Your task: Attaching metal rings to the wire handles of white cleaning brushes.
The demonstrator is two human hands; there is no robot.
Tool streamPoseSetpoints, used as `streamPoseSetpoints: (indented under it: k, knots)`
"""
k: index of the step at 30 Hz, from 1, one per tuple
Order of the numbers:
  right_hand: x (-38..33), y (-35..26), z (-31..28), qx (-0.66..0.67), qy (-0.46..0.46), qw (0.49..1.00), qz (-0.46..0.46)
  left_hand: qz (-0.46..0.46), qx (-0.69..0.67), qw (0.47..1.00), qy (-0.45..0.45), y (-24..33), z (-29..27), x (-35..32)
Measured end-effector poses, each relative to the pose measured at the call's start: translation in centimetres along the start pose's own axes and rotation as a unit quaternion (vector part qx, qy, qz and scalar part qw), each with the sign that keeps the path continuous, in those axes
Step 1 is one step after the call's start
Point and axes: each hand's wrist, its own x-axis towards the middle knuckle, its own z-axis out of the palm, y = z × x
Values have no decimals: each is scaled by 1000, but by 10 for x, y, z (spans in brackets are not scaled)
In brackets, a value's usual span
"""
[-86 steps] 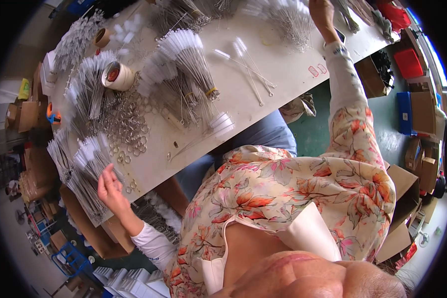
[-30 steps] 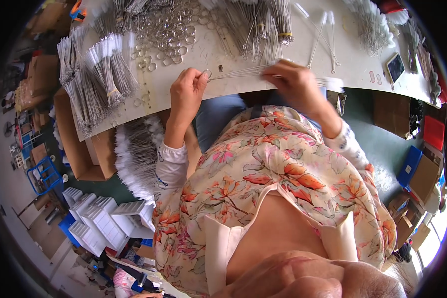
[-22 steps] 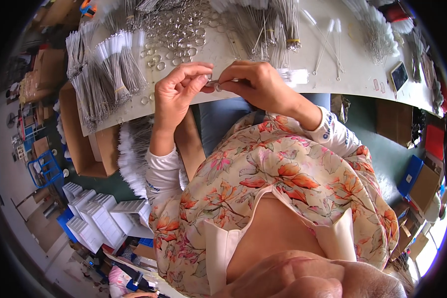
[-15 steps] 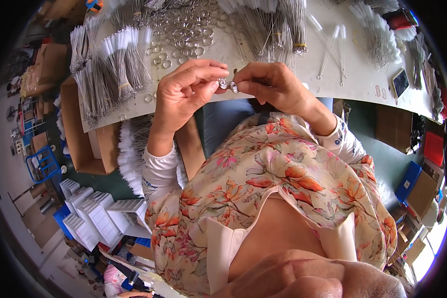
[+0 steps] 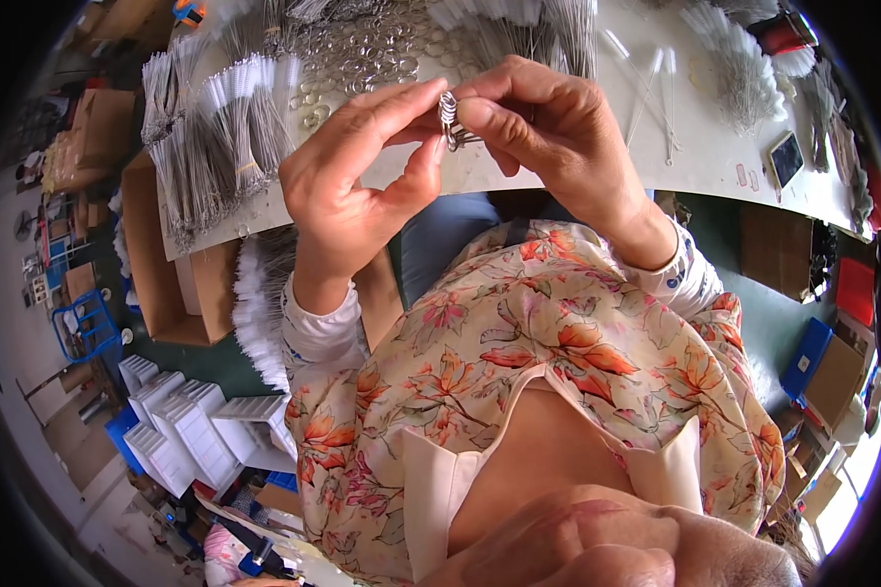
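Observation:
A small cluster of shiny metal loops (image 5: 448, 110) is held up between my hands, over the near edge of the table. My left hand (image 5: 352, 181) touches its left side with the fingertips and has the thumb just below. My right hand (image 5: 568, 132) pinches it from the right between thumb and forefinger. Short wire-like ends (image 5: 463, 139) stick out under the right thumb. Whether the loops are separate rings or the eyes of wire handles, I cannot tell. Beyond my hands lies a pile of loose metal rings (image 5: 377, 49).
Bundles of white-bristled wire brushes (image 5: 240, 122) lie on the white table (image 5: 700, 166), with loose brushes (image 5: 668, 98) to the right. A phone (image 5: 786, 159) rests near the right edge. Below the table's left side are a cardboard box (image 5: 181, 303) and white plastic bins (image 5: 191, 421).
Both hands have risen away from my body with the metal loops. The cluster now stands more upright, and the left fingers are more spread around it.

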Motion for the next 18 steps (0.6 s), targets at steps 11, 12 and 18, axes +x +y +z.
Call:
streamPoseSetpoints:
  k: [11, 12, 18]
  knots:
    - [4, -4, -2, -125, -16, 987, -98, -33, 42, 986, -158, 4, -29, 26]
    - [5, -4, -1, -137, -17, 985, -100, -34, 43, 986, -156, 3, -29, 24]
    - [6, 0, 1, -42, -38, 998, -6, -327, -387, 861, -50, -9, -23, -2]
